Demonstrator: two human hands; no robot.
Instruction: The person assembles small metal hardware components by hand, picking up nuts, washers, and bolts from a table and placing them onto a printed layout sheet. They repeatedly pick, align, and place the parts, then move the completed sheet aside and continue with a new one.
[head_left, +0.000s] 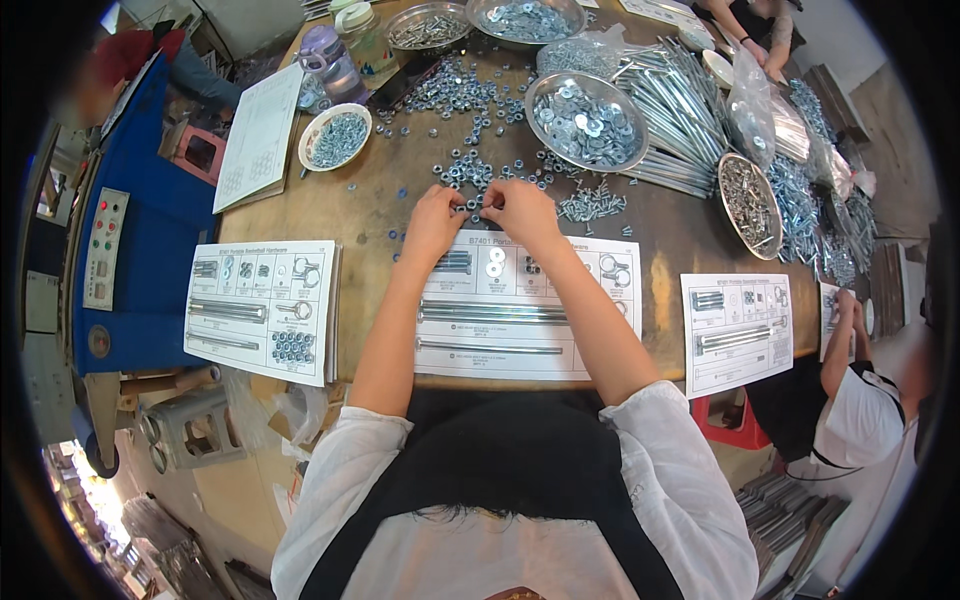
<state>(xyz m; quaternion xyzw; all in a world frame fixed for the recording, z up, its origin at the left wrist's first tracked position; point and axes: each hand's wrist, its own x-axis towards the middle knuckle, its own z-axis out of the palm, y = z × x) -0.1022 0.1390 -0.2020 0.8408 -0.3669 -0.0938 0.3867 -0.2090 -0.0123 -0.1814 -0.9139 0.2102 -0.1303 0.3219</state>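
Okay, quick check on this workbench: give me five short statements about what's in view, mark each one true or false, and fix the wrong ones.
1. The left hand and right hand are at the loose nuts, just past the printed sheet in front of the person. True.
2. Both hands wear gloves. False: they are bare.
3. The round metal bowl nearest the hands holds flat washers. True.
4. The long metal rods lie to the left of that bowl. False: they lie to its right.
5. The purple-capped bottle stands at the right end of the table. False: it stands toward the far left.
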